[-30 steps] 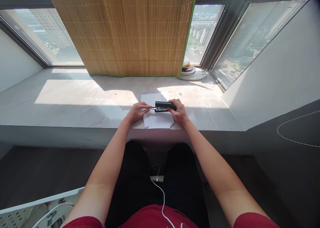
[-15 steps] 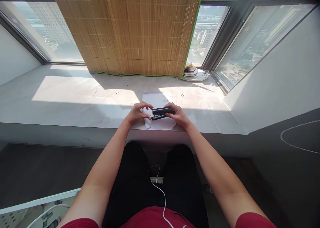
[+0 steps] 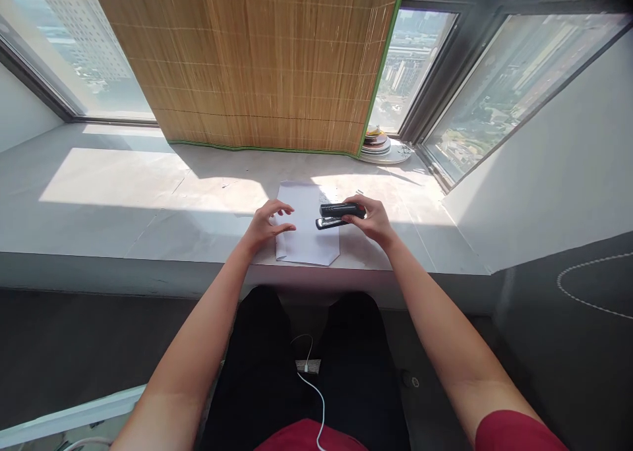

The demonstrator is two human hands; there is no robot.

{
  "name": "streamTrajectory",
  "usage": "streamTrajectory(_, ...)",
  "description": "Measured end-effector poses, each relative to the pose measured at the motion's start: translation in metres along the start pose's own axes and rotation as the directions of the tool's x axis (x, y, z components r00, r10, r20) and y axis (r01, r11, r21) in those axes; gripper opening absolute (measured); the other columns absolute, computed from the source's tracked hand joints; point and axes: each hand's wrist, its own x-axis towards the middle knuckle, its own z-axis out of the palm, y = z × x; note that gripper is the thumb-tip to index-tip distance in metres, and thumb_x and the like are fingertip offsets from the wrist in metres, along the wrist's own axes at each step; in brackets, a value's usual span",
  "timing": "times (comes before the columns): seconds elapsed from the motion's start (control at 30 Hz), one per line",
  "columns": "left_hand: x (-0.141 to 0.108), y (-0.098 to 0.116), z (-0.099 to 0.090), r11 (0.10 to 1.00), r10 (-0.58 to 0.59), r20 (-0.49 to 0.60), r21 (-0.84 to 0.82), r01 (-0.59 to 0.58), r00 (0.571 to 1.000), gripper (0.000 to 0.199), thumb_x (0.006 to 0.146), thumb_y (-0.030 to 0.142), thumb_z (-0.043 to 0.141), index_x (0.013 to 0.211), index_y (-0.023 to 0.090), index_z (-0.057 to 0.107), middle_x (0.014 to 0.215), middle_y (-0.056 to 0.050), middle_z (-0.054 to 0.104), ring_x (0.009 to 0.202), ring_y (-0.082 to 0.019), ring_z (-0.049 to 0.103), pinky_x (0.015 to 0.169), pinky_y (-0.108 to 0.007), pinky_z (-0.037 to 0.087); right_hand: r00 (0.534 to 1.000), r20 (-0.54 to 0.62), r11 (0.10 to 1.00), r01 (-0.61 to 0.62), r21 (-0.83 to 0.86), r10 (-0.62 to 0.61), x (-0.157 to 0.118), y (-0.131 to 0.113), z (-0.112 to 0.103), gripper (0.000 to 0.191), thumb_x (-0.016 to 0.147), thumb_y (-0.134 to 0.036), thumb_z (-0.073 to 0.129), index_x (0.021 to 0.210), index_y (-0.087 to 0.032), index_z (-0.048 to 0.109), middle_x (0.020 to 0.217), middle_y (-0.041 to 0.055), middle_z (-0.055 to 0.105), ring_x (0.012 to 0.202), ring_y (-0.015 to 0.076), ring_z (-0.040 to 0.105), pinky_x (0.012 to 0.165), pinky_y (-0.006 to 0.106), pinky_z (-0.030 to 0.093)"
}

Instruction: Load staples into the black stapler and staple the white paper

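A black stapler point(image 3: 341, 211) is gripped at its rear end by my right hand point(image 3: 372, 219), its jaws pointing left and apart from each other. Below it lie white sheets of paper point(image 3: 306, 240) on the window ledge, with some small writing near the upper right. My left hand point(image 3: 268, 225) hovers at the paper's left edge, thumb and fingers apart with nothing between them. A gap separates it from the stapler.
The pale ledge point(image 3: 148, 233) ends at a front edge just before my knees. A bamboo blind point(image 3: 247, 62) hangs behind it. Stacked plates point(image 3: 380, 149) stand at the back right. A white cable point(image 3: 322, 398) runs over my lap.
My right hand has moved right with the stapler, away from my left hand. The left hand has shifted slightly left, and the view has tilted a little.
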Motion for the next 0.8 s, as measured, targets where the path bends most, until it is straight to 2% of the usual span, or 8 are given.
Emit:
streamTrajectory(0.17, 0.013, 0.0, 0.004, 0.992, -0.092, -0.027, 0.088, 0.094, 0.995, 0.018, 0.1, 0.042, 0.075, 0.103, 0.024, 0.076, 0.104, -0.006, 0.078, 0.092, -0.021, 0.069, 0.089, -0.038, 0.057, 0.978, -0.17, 0.99, -0.134, -0.053, 0.123, -0.013, 0.044, -0.041, 0.032, 0.08, -0.046, 0.084, 0.102, -0.024, 0.078, 0.096, 0.0044, 0.078, 0.093, 0.0276, 0.072, 0.09, 0.046, 0.057)
streamTrajectory(0.23, 0.032, 0.004, 0.007, 0.984, -0.123, 0.025, 0.135, 0.118, 0.992, 0.016, 0.102, 0.037, 0.069, 0.097, 0.023, 0.076, 0.101, -0.005, 0.079, 0.088, -0.02, 0.069, 0.087, -0.038, 0.057, 0.972, -0.186, 0.984, -0.161, -0.072, 0.145, -0.016, 0.055, -0.043, 0.032, 0.08, -0.046, 0.084, 0.103, -0.024, 0.079, 0.097, 0.0044, 0.079, 0.095, 0.0284, 0.072, 0.092, 0.047, 0.057)
streamTrajectory(0.33, 0.073, 0.009, 0.016, 0.971, -0.136, 0.186, 0.218, 0.094, 0.973, 0.019, 0.104, 0.031, 0.063, 0.091, 0.022, 0.075, 0.097, -0.005, 0.08, 0.09, -0.022, 0.071, 0.088, -0.038, 0.056, 0.965, -0.204, 0.975, -0.191, -0.116, 0.165, -0.017, 0.063, -0.04, 0.032, 0.081, -0.046, 0.083, 0.104, -0.024, 0.08, 0.097, 0.0041, 0.079, 0.093, 0.0277, 0.071, 0.092, 0.047, 0.057)
streamTrajectory(0.43, 0.116, 0.004, 0.034, 0.939, -0.149, 0.289, 0.341, 0.044, 0.946, 0.018, 0.103, 0.025, 0.061, 0.108, 0.021, 0.078, 0.12, -0.008, 0.081, 0.115, -0.028, 0.071, 0.101, -0.043, 0.054, 0.963, -0.208, 0.967, -0.202, -0.153, 0.168, -0.015, 0.065, -0.038, 0.029, 0.083, -0.044, 0.08, 0.104, -0.024, 0.079, 0.094, 0.0037, 0.078, 0.088, 0.0262, 0.069, 0.088, 0.046, 0.057)
streamTrajectory(0.53, 0.144, -0.01, 0.053, 0.88, -0.203, 0.361, 0.475, 0.008, 0.91, 0.022, 0.104, 0.028, 0.062, 0.121, 0.021, 0.075, 0.142, -0.013, 0.073, 0.136, -0.033, 0.062, 0.112, -0.048, 0.049, 0.977, -0.167, 0.971, -0.163, -0.174, 0.134, -0.014, 0.063, -0.038, 0.029, 0.087, -0.039, 0.077, 0.112, -0.024, 0.079, 0.098, 0.0044, 0.079, 0.091, 0.0267, 0.071, 0.088, 0.046, 0.058)
streamTrajectory(0.6, 0.151, -0.021, 0.062, 0.869, -0.215, 0.396, 0.495, -0.01, 0.893, 0.019, 0.104, 0.032, 0.065, 0.116, 0.02, 0.075, 0.138, -0.015, 0.072, 0.133, -0.034, 0.062, 0.109, -0.048, 0.049, 0.99, -0.125, 0.971, -0.089, -0.22, 0.063, -0.014, 0.059, -0.037, 0.033, 0.091, -0.036, 0.075, 0.123, -0.025, 0.078, 0.109, 0.0068, 0.081, 0.103, 0.029, 0.072, 0.095, 0.05, 0.058)
streamTrajectory(0.7, 0.153, -0.035, 0.067, 0.903, -0.173, 0.368, 0.43, -0.002, 0.914, 0.012, 0.103, 0.03, 0.064, 0.101, 0.02, 0.072, 0.12, -0.014, 0.074, 0.117, -0.032, 0.066, 0.097, -0.043, 0.05, 0.997, -0.058, 0.944, 0.034, -0.328, -0.056, -0.014, 0.054, -0.034, 0.037, 0.098, -0.031, 0.071, 0.134, -0.028, 0.076, 0.127, 0.0091, 0.079, 0.119, 0.0315, 0.071, 0.105, 0.056, 0.055)
streamTrajectory(0.8, 0.153, -0.045, 0.063, 0.954, -0.155, 0.32, 0.294, 0.058, 0.934, 0.015, 0.104, 0.028, 0.061, 0.093, 0.022, 0.069, 0.099, -0.009, 0.074, 0.096, -0.027, 0.067, 0.084, -0.037, 0.047, 0.992, -0.037, 0.921, 0.101, -0.375, -0.124, -0.015, 0.052, -0.032, 0.038, 0.103, -0.025, 0.064, 0.138, -0.032, 0.076, 0.125, 0.0081, 0.079, 0.115, 0.0295, 0.071, 0.102, 0.053, 0.057)
